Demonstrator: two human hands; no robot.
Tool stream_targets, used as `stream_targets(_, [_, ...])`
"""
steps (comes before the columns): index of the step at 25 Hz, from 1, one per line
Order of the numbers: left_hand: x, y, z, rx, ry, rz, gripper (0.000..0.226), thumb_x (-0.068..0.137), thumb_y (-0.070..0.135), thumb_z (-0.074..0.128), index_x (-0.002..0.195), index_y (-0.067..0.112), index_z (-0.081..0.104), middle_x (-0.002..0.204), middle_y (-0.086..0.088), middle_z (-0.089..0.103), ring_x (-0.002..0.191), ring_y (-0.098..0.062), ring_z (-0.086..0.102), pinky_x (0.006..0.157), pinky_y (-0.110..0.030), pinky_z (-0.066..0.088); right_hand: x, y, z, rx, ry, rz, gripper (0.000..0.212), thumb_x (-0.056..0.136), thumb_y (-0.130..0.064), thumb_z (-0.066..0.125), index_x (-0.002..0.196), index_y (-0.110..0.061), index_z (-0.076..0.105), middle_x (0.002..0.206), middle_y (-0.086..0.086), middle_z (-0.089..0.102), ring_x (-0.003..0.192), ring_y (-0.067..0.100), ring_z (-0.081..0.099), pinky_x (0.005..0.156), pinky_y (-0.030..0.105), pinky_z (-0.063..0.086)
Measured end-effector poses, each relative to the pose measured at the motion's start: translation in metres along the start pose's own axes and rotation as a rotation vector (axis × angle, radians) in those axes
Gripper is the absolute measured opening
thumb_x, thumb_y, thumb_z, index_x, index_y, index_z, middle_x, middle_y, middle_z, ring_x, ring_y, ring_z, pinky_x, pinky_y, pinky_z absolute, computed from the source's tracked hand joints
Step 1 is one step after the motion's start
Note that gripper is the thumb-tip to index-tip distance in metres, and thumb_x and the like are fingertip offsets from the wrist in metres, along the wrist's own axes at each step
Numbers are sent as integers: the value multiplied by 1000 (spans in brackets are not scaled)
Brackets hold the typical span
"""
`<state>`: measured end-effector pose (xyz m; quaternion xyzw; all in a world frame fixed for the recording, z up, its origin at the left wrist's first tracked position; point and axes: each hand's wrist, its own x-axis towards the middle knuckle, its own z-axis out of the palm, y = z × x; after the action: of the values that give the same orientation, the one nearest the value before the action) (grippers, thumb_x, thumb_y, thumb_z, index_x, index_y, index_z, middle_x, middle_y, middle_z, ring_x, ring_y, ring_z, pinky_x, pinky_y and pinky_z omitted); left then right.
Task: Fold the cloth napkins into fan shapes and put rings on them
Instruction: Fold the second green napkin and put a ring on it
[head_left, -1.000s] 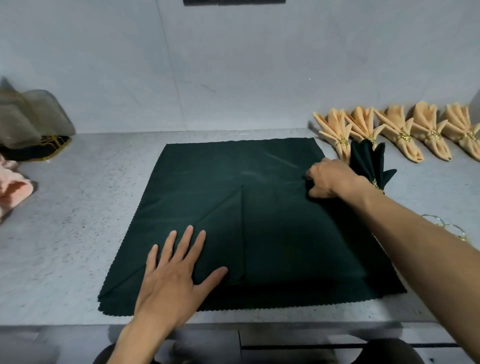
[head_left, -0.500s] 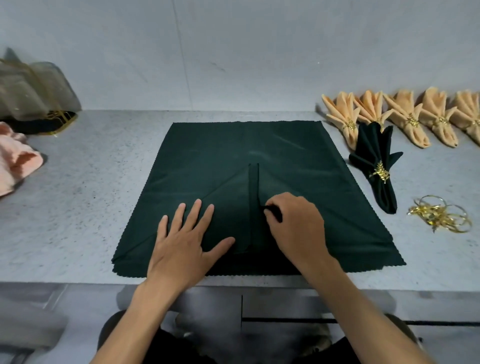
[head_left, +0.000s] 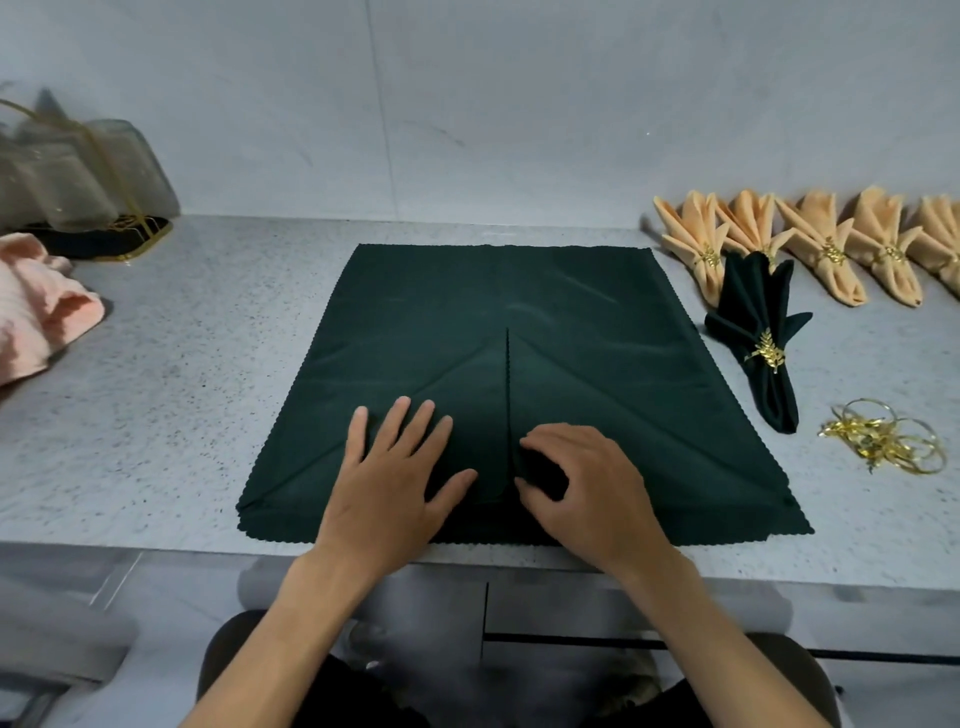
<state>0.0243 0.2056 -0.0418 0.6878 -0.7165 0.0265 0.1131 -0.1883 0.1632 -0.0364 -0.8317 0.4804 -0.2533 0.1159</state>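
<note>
Napkin cloth (head_left: 519, 332), dark green, lay spread on the grey counter (head_left: 182, 389) beneath both hands, its two lower corners folded to a centre seam. Left hand (head_left: 387, 478) pressed flat, fingers apart, left of that seam; right hand (head_left: 587, 493) pinched the fold beside it. Loose gold rings (head_left: 883, 441) sat well right of the right hand.

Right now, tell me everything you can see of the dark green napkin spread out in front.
The dark green napkin lies flat on the grey speckled counter, matte cloth with scalloped edges. Two flaps are folded in, meeting at a centre seam. The left hand presses the left flap flat; the right hand pinches the seam's near end.
</note>
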Motion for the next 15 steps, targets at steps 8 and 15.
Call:
stream_targets(8, [-10,38,9,-482,47,187,46,98,37,40,142,28,49,144,12,50,136,-1,40,119,-34,20,-5,7,-20,335,-289,102,56,88,-15,37,141,-23,53,150,-18,40,141,-9,23,117,16,15])
stream_targets(15, [-10,36,17,-406,9,239,45,96,47,36,126,30,65,141,15,52,141,-11,36,118,-43,18,1,10,-29,392,-280,106,43,92,1,48,124,-20,68,138,-16,56,131,-11,39,114,13,25])
